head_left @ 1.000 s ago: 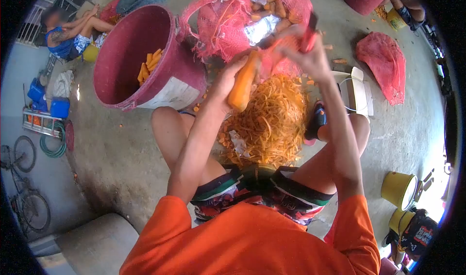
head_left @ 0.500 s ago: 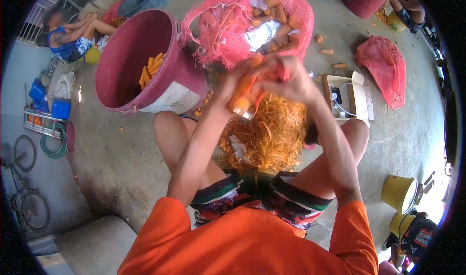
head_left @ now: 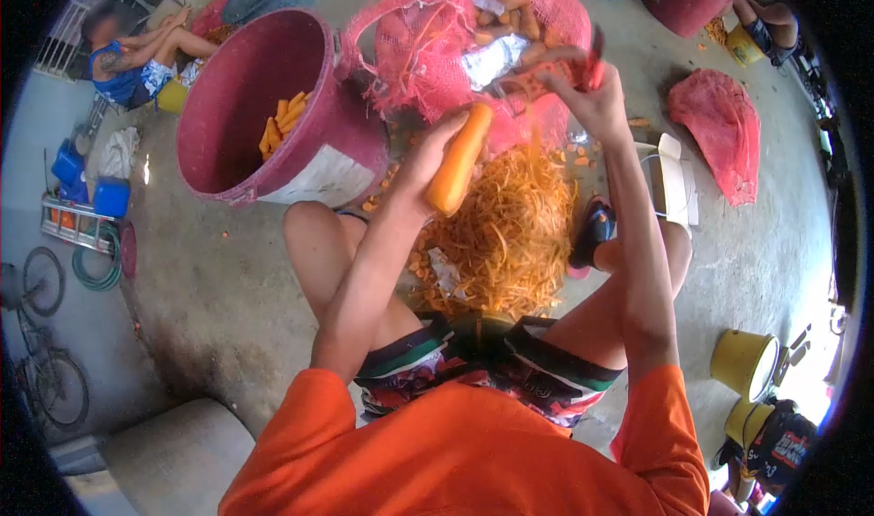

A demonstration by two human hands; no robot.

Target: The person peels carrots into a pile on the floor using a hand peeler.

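A smooth, bright orange peeled carrot (head_left: pixel 462 159) is gripped in my left hand (head_left: pixel 424 163), tilted with its lower end toward me. My right hand (head_left: pixel 594 105), raised apart from it to the right, is closed around a red-handled peeler (head_left: pixel 596 66); its blade is blurred. Below both hands, between my legs, lies a heap of carrot peelings (head_left: pixel 514 243). Just beyond it a pink mesh sack (head_left: pixel 410 56) stands open, with unpeeled carrots (head_left: pixel 514 11) and crumpled paper inside. Several peeled carrots (head_left: pixel 285 123) lie in the big maroon tub (head_left: pixel 218 147) at the left.
An open cardboard box (head_left: pixel 672 184) and a flattened pink sack (head_left: pixel 724 129) lie at the right. Yellow buckets (head_left: pixel 742 361) stand farther down that side. One person (head_left: pixel 127 61) sits at the upper left; another person's legs (head_left: pixel 765 15) show at the upper right.
My hands were together over the carrot; now my right hand with the peeler has swung away up and right. The carrot stays in my left hand, its surface now in plain view.
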